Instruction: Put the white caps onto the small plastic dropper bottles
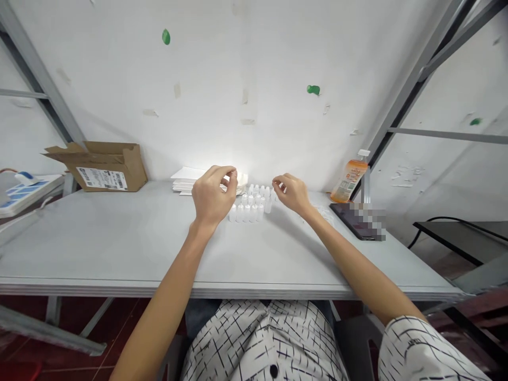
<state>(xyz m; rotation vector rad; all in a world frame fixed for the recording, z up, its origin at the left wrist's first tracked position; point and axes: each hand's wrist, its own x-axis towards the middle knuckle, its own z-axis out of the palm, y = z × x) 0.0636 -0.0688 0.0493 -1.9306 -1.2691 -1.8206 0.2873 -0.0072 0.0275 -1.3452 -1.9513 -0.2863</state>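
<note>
Flanking small white bottles, two hands with curled fingers

Upright rows of small white bottles (246, 214), smooth and narrower at the top, are ranged on the flat grey table (119, 243). With twelve o'clock toward the wall (238, 58), the left hand (212, 194) is raised at nine o'clock of them and the right hand (292, 191) at two. On each, thumb and forefinger are held close together; whether anything tiny is pinched cannot be told. Some bottles are partly hidden by the right hand; a stack of white paper (186, 180) at ten o'clock is partly covered by the left. Farther out at ten, an open, labelled box of brown cardboard (107, 170) is placed. At two, an orange drink bottle (350, 179) with a white cap is stood; at three, a flat dark phone (351, 219) is laid, with clear pieces (325, 214) scattered nearer the bottles.
</note>
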